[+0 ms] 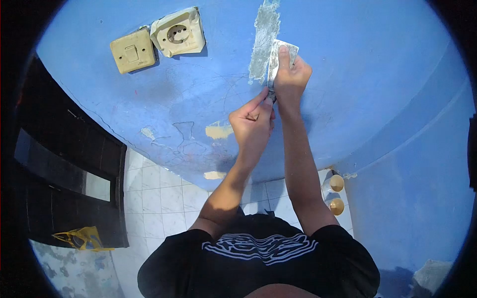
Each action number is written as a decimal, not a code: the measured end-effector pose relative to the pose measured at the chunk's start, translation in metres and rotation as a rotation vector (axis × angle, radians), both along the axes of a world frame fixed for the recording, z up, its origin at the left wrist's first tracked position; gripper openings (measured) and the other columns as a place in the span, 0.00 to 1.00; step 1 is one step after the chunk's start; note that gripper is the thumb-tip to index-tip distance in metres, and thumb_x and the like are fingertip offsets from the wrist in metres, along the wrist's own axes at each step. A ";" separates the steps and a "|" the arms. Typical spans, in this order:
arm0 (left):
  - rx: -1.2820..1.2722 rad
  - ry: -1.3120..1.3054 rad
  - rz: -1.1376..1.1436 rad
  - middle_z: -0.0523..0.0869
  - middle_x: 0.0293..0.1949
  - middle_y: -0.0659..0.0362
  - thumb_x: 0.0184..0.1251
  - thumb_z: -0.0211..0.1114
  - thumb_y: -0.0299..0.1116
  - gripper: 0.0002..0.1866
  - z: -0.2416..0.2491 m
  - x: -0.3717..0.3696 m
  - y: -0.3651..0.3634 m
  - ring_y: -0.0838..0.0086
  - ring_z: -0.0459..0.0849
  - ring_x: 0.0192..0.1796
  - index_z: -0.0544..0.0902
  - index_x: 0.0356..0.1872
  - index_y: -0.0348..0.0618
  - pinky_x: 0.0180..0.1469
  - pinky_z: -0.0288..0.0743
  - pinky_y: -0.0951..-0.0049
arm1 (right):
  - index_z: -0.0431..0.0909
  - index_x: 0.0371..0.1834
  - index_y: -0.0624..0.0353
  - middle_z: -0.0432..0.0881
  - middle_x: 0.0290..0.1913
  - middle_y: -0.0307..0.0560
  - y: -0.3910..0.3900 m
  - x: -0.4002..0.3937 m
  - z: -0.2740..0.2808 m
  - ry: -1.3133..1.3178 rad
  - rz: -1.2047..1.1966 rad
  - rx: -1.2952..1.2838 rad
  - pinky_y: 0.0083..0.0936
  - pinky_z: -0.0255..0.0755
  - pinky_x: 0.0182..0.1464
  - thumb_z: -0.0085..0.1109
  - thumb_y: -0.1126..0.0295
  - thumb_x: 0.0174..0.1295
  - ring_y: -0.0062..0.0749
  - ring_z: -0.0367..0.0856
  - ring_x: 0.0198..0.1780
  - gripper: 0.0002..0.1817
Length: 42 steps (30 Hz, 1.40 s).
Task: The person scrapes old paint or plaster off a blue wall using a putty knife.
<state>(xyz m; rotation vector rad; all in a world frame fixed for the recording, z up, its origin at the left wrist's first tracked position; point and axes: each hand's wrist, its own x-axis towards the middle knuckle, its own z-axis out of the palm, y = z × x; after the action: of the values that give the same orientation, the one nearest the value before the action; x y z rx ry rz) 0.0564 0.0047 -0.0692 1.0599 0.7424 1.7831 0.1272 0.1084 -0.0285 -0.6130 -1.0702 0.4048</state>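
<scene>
Grey-smeared white plate (274,67) is clasped in right grip (292,79); left grip (250,126) pinches something grey (271,93).

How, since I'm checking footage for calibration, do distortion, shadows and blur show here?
Head view: fisheye distortion bows the dark panelling, corners black; head view: shadows edge the light switch and socket; head view: the left hand and right hand look fairly sharp.

The white tiled floor (171,226) carries two round, tan-topped containers (337,183) just beside each other.
</scene>
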 end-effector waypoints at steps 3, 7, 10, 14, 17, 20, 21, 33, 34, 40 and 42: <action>-0.021 -0.009 0.005 0.79 0.21 0.63 0.74 0.62 0.24 0.16 0.007 0.005 0.000 0.86 0.69 0.16 0.81 0.58 0.27 0.16 0.60 0.83 | 0.83 0.32 0.70 0.83 0.26 0.39 -0.008 0.005 0.010 -0.027 0.000 -0.048 0.22 0.69 0.30 0.57 0.66 0.73 0.17 0.75 0.28 0.16; -0.014 -0.004 0.033 0.80 0.21 0.63 0.74 0.62 0.24 0.16 -0.008 0.006 -0.001 0.86 0.69 0.16 0.81 0.58 0.27 0.16 0.60 0.83 | 0.83 0.31 0.70 0.82 0.23 0.39 -0.007 -0.001 0.001 0.080 0.084 -0.066 0.25 0.69 0.29 0.57 0.67 0.73 0.17 0.74 0.28 0.16; 0.009 0.027 0.030 0.80 0.22 0.62 0.74 0.62 0.24 0.16 -0.013 0.000 0.000 0.86 0.69 0.16 0.81 0.58 0.28 0.16 0.60 0.83 | 0.83 0.31 0.71 0.82 0.22 0.39 -0.005 -0.004 -0.006 0.005 -0.046 -0.012 0.24 0.68 0.28 0.56 0.67 0.73 0.16 0.73 0.27 0.16; 0.017 -0.043 0.009 0.80 0.22 0.62 0.74 0.62 0.24 0.16 -0.003 0.005 0.001 0.86 0.69 0.16 0.81 0.58 0.28 0.16 0.60 0.83 | 0.83 0.31 0.70 0.83 0.23 0.39 -0.011 0.005 0.011 -0.029 0.035 -0.052 0.27 0.69 0.29 0.57 0.65 0.72 0.18 0.75 0.27 0.17; 0.006 -0.070 -0.022 0.81 0.22 0.61 0.74 0.62 0.24 0.15 -0.018 0.000 -0.001 0.86 0.70 0.16 0.82 0.58 0.29 0.16 0.59 0.83 | 0.82 0.28 0.69 0.80 0.19 0.39 -0.012 -0.005 -0.012 0.046 -0.009 -0.070 0.29 0.67 0.26 0.58 0.64 0.71 0.18 0.72 0.24 0.19; -0.064 -0.062 -0.026 0.81 0.23 0.61 0.73 0.63 0.25 0.16 -0.020 0.000 -0.003 0.86 0.70 0.16 0.82 0.59 0.30 0.15 0.59 0.83 | 0.82 0.27 0.68 0.78 0.17 0.41 0.001 0.002 -0.014 -0.151 -0.216 -0.063 0.30 0.66 0.26 0.59 0.64 0.70 0.18 0.72 0.23 0.18; -0.041 -0.073 -0.029 0.81 0.23 0.61 0.73 0.63 0.25 0.16 -0.018 0.002 -0.003 0.85 0.69 0.15 0.82 0.59 0.30 0.15 0.59 0.83 | 0.82 0.27 0.68 0.78 0.17 0.41 0.001 0.004 -0.016 -0.153 -0.214 -0.064 0.30 0.66 0.26 0.59 0.64 0.70 0.18 0.72 0.23 0.18; 0.042 -0.048 -0.007 0.82 0.23 0.60 0.72 0.65 0.28 0.16 -0.007 0.004 0.005 0.85 0.68 0.14 0.83 0.57 0.31 0.14 0.58 0.82 | 0.78 0.20 0.66 0.77 0.15 0.49 0.005 0.006 0.005 -0.092 -0.149 -0.053 0.36 0.66 0.26 0.60 0.61 0.69 0.27 0.71 0.18 0.21; 0.051 -0.049 -0.004 0.82 0.22 0.60 0.72 0.65 0.28 0.16 -0.008 0.006 0.005 0.85 0.69 0.14 0.83 0.57 0.32 0.14 0.58 0.82 | 0.78 0.19 0.66 0.77 0.15 0.50 0.010 0.005 -0.009 -0.074 -0.138 -0.062 0.36 0.65 0.25 0.60 0.61 0.69 0.27 0.71 0.18 0.22; -0.007 -0.027 0.038 0.82 0.22 0.60 0.72 0.65 0.26 0.15 -0.022 0.005 0.001 0.85 0.69 0.14 0.84 0.56 0.32 0.13 0.56 0.82 | 0.78 0.20 0.65 0.77 0.15 0.44 0.003 0.004 -0.014 -0.044 -0.068 -0.082 0.34 0.65 0.25 0.59 0.61 0.69 0.23 0.70 0.19 0.22; 0.023 -0.035 0.042 0.82 0.21 0.60 0.72 0.65 0.26 0.15 -0.010 0.009 0.003 0.86 0.69 0.13 0.83 0.56 0.32 0.13 0.57 0.82 | 0.79 0.20 0.65 0.77 0.15 0.42 0.004 0.007 -0.005 -0.091 -0.084 -0.071 0.33 0.65 0.25 0.59 0.62 0.69 0.21 0.70 0.20 0.21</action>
<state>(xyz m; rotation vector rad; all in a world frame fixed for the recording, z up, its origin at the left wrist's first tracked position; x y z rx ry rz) 0.0653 0.0074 -0.0796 1.0321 0.7290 1.8454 0.1344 0.1119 -0.0335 -0.7427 -1.1161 0.3449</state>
